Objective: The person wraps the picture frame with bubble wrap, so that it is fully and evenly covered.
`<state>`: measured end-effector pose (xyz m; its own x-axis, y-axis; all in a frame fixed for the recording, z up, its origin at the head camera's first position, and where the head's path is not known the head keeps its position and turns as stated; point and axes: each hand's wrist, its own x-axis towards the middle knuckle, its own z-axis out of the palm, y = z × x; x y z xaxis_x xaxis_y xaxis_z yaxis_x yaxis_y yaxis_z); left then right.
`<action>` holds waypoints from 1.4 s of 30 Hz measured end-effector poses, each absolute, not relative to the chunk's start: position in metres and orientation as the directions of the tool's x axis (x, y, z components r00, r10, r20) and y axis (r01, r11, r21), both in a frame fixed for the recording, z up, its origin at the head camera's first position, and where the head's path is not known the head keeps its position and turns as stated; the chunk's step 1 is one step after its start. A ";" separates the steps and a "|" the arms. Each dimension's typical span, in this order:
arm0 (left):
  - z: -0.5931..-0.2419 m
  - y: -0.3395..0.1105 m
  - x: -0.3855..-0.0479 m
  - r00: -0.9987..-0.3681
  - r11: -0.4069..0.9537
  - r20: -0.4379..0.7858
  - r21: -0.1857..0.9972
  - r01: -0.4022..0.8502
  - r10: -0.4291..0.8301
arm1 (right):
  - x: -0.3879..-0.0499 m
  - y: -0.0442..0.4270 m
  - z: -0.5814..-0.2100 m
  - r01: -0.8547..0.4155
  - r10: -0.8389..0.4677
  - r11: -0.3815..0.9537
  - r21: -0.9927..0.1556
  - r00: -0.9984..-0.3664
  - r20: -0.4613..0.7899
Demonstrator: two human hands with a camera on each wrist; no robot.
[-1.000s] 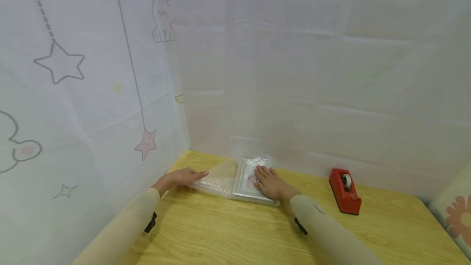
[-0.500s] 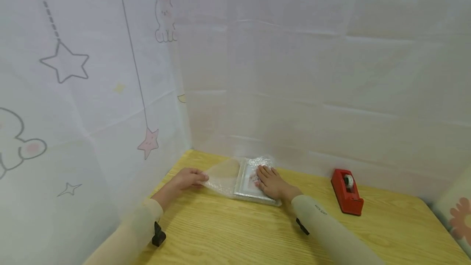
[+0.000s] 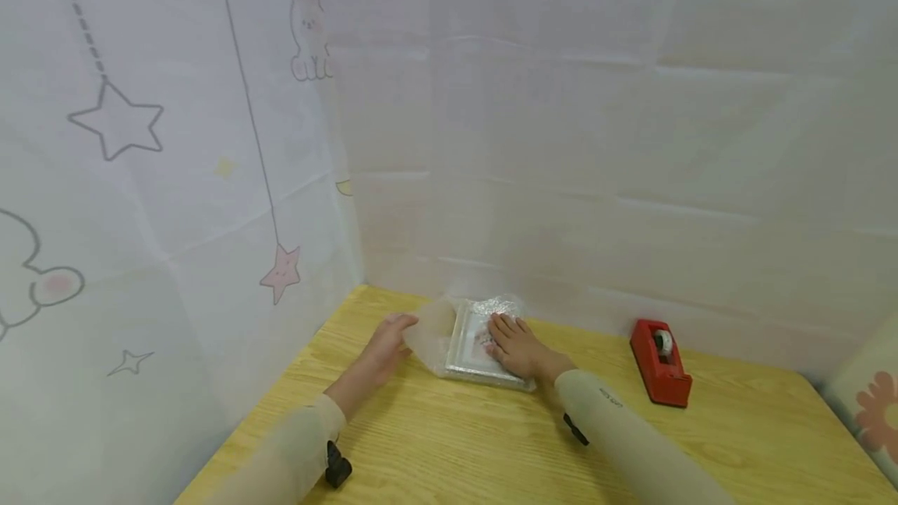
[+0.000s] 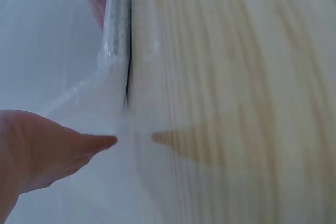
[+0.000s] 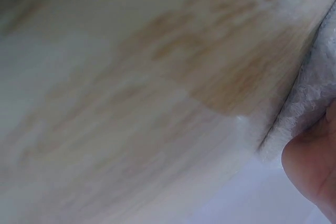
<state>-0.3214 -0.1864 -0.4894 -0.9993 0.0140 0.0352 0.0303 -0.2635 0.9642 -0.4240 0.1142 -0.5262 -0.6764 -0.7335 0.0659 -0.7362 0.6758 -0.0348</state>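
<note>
A flat framed item with a pale border [image 3: 459, 345] lies on bubble wrap [image 3: 431, 333], with wrap also bunched beyond its far edge. My left hand [image 3: 382, 349] holds the left flap of the wrap, raised off the table. In the left wrist view the thumb side of the left hand [image 4: 50, 150] shows against the translucent sheet; its other fingers are mostly hidden. Spread flat, my right hand [image 3: 521, 349] rests on the framed item. The right wrist view catches part of the right hand [image 5: 312, 163] against the wrapped edge [image 5: 307, 95].
A red tape dispenser [image 3: 659, 365] with a roll of tape stands on the wooden table [image 3: 449, 443], right of the right hand. Pale hanging sheets [image 3: 561, 139] enclose the table's left and far sides. A flower-patterned cloth [image 3: 880, 404] is at the right edge.
My left hand has moved right, toward the framed item, bringing the wrap's flap up and inward. My right hand has stayed in place on the framed item.
</note>
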 end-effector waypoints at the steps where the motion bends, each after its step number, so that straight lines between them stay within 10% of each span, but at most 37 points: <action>1: -0.489 -0.181 -0.322 -0.999 -0.259 0.041 0.965 0.038 0.005 | -0.425 0.115 -0.527 -0.737 -0.734 0.674 -0.038 -0.675 0.073; 20: -0.472 -0.109 -0.328 -0.999 -0.210 0.039 0.977 0.034 0.021 | -0.422 0.112 -0.519 -0.744 -0.738 0.668 -0.038 -0.668 0.095; 32: -0.479 -0.080 -0.322 -0.998 0.053 0.057 0.997 0.057 0.004 | -0.410 0.107 -0.515 -0.741 -0.736 0.670 -0.034 -0.670 0.098; 42: -0.490 -0.061 -0.326 -0.996 0.386 0.078 0.918 0.091 0.048 | -0.416 0.112 -0.510 -0.732 -0.727 0.635 -0.247 -0.674 0.132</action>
<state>-0.3257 -0.0614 -0.4900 -0.9958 0.0477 0.0782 0.0906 0.3857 0.9181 -0.4159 0.1116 -0.5105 -0.6743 -0.7266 0.1318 -0.7323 0.6348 -0.2465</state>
